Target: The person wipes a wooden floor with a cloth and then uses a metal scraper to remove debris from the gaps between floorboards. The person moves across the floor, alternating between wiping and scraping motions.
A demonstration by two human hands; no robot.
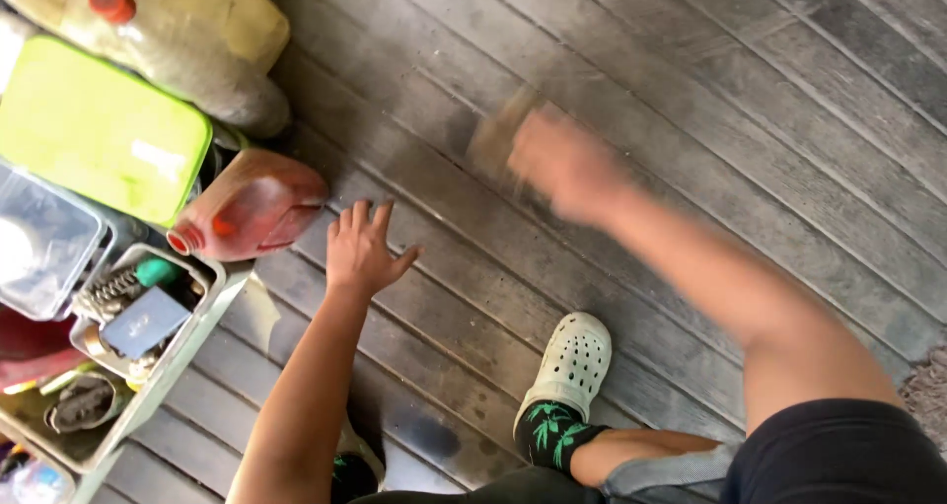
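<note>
The left hand [363, 252] is lying flat on the grey plank floor [691, 119], fingers released and spread, holding nothing. Just beyond its fingertips a red jug [252, 206] is lying on its side, close but not touching. Past the jug a lime-green lid [99, 129] is covering a box, and a grey tray [202, 312] of small tools is standing beside the wrist. The right hand [562, 164] is blurred; it seems to be grasping a brownish pad [498, 134], pressed on the boards, but I cannot tell the grip surely. Below both hands a white perforated clog [572, 361] with a black leaf-patterned sock is resting on the ridged, dusty planks.
</note>
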